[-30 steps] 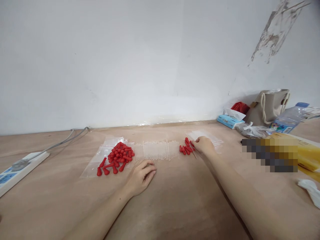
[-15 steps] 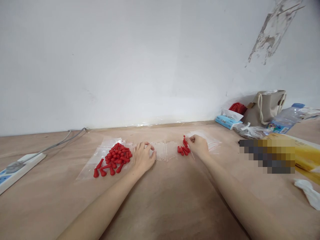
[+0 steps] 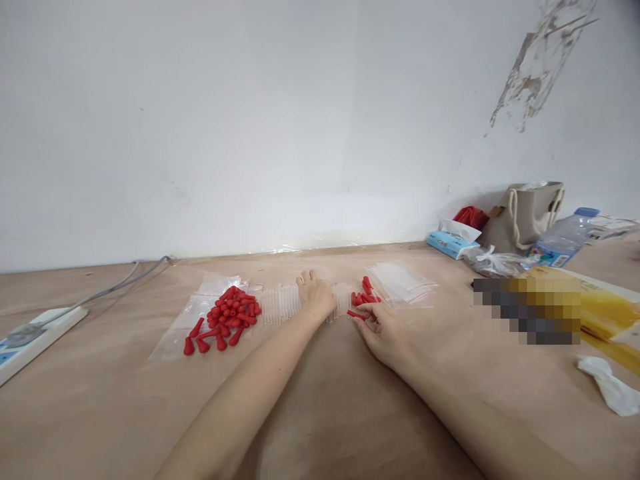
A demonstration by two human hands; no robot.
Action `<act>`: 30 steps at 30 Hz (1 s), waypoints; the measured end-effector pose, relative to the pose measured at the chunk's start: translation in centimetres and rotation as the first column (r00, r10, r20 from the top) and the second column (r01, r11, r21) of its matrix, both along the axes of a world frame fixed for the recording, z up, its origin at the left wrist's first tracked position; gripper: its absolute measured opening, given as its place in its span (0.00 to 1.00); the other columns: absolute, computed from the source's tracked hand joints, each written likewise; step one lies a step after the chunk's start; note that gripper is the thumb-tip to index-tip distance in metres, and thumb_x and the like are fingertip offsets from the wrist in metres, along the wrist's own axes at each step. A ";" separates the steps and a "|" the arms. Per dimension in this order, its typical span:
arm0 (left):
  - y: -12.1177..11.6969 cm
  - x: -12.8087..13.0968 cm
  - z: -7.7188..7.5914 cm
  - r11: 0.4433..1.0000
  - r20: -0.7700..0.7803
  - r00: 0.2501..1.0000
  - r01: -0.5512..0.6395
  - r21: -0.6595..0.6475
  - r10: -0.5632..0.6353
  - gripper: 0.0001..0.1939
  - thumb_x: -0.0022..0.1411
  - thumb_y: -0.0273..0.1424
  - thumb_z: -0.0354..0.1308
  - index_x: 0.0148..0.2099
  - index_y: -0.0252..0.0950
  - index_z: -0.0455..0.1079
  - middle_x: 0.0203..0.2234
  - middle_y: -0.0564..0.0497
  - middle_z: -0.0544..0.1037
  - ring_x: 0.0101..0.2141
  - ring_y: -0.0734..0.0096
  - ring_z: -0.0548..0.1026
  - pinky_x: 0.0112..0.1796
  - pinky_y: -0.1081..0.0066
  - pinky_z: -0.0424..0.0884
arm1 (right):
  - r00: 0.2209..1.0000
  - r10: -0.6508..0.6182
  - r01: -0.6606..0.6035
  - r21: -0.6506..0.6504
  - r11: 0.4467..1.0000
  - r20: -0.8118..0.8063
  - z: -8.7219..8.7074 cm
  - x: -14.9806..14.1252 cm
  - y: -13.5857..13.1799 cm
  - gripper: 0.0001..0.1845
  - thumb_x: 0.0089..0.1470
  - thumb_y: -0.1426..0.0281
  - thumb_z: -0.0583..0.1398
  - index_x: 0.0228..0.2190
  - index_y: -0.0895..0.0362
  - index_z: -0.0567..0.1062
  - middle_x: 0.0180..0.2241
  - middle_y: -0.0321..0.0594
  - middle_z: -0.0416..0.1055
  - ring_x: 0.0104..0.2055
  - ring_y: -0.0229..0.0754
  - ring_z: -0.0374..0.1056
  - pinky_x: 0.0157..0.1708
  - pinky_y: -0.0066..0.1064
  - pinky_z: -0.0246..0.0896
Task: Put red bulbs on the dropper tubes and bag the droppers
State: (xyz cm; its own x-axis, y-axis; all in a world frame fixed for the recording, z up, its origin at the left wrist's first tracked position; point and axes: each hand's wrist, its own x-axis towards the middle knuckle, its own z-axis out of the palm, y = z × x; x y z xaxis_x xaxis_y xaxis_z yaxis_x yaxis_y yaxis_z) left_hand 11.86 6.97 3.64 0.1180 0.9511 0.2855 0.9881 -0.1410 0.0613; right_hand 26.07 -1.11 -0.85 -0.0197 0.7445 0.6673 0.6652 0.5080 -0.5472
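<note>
Left hand (image 3: pixel 316 298), fingers loosely curled, lies over the row of clear glass tubes (image 3: pixel 281 303) at the middle of the desk (image 3: pixel 300 413), back from its near edge; whether it grips one cannot be told. Right hand (image 3: pixel 387 331), partly open, pinches a red rubber bulb (image 3: pixel 355 315) between thumb and fingertips, just beside the small group of red bulbs (image 3: pixel 367 297) at the row's right end. Larger red pile (image 3: pixel 233 312) on clear plastic bags (image 3: pixel 175 335), left of the tubes.
</note>
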 end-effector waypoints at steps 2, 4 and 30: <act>0.0 0.5 0.2 0.998 -0.026 0.999 -0.048 -0.035 0.047 0.15 0.50 0.34 0.53 0.37 0.30 0.73 0.43 0.36 0.66 0.47 0.48 0.57 0.44 0.57 0.51 | 1.000 -0.001 0.001 0.004 1.000 0.022 0.0 -0.1 0.1 0.10 0.50 0.66 0.55 0.35 0.58 0.70 0.31 0.43 0.69 0.33 0.42 0.65 0.34 0.35 0.61; 0.1 1.1 0.3 0.994 -0.048 0.995 -0.090 -0.062 0.087 0.17 0.49 0.33 0.54 0.38 0.28 0.73 0.45 0.34 0.66 0.50 0.45 0.55 0.45 0.56 0.49 | 0.999 -0.002 0.002 0.014 1.000 0.040 -0.1 -0.2 0.1 0.12 0.51 0.67 0.54 0.37 0.58 0.71 0.33 0.45 0.69 0.35 0.43 0.65 0.36 0.36 0.61; -8.9 -14.5 -3.4 0.745 0.049 0.798 0.537 0.396 -0.601 0.12 0.63 0.26 0.45 0.45 0.37 0.66 0.34 0.49 0.76 0.33 0.70 0.71 0.40 0.64 0.64 | 0.926 0.376 -0.372 -0.151 0.916 0.001 1.6 -4.7 -0.1 0.07 0.49 0.73 0.56 0.33 0.55 0.71 0.29 0.38 0.67 0.30 0.36 0.64 0.30 0.28 0.61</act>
